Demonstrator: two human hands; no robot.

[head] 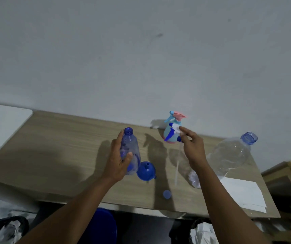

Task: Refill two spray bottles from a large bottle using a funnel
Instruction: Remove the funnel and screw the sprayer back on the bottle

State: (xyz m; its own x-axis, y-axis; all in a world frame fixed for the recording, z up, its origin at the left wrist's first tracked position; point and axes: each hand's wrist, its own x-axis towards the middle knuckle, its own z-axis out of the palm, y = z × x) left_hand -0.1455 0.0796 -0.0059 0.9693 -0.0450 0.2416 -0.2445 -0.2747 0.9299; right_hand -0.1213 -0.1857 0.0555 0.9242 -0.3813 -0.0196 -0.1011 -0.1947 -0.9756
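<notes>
Blue spray bottle (129,150) stands open-necked left of centre, left hand (118,159) wrapped round it; right hand (193,148) pinches the detached trigger head (173,131), dip tube (177,166) dangling. Risk: that loose tube could drip or clip the funnel (146,171) beside the bottle.

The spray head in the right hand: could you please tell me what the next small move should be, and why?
Probably lay the spray head on the table: the right hand pinches it, the left hand holds the open blue bottle, and the funnel lies unused beside it.
</notes>
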